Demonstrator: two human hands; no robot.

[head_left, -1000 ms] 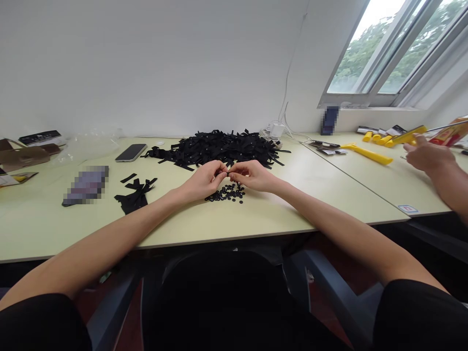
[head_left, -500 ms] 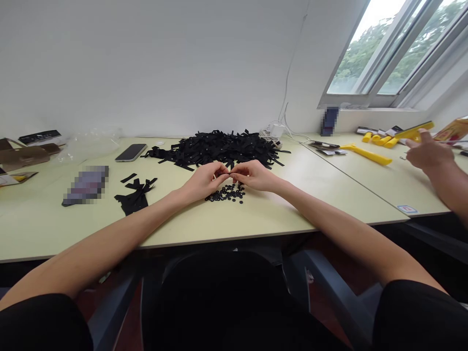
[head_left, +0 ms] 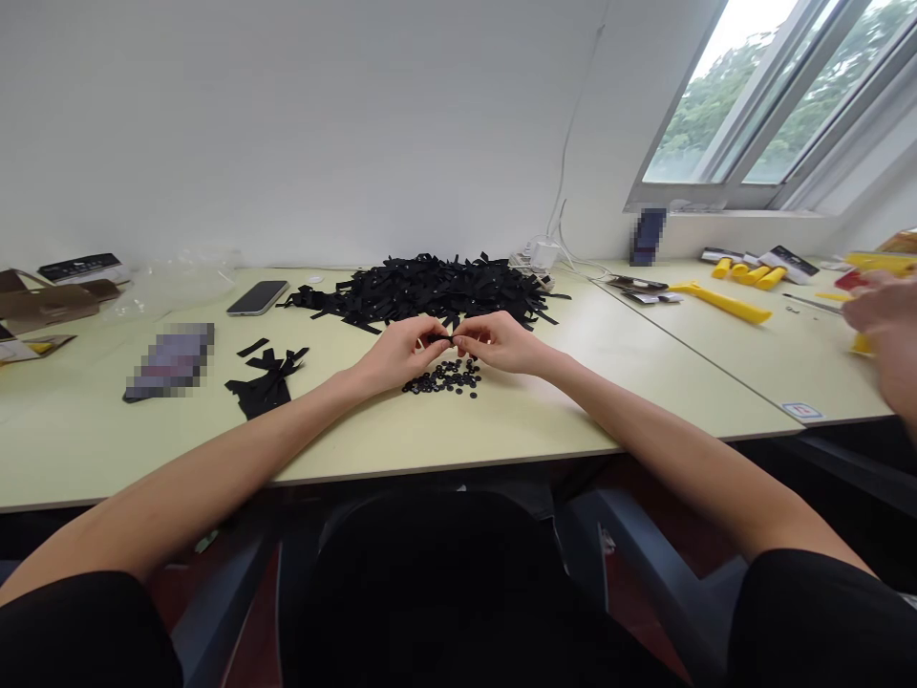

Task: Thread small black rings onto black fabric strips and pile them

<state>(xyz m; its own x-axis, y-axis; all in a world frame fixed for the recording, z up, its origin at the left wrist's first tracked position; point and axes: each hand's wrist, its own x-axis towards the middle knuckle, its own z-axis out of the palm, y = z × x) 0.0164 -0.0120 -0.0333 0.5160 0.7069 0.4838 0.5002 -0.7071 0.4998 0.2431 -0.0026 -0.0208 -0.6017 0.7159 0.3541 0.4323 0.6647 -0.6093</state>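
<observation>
Head view: I log the left hand (head_left: 397, 355) and right hand (head_left: 498, 342) meeting above the desk (head_left: 544, 420), fingertips pinching a small black ribbon piece (head_left: 442, 339) between them. Loose black discs (head_left: 445, 378) lie directly below the hands; a heap of black ribbon strips (head_left: 422, 291) sits just beyond. A smaller ribbon bunch (head_left: 265, 387) lies to the left. A co-worker's hand (head_left: 885, 330) blurs at the right edge.
</observation>
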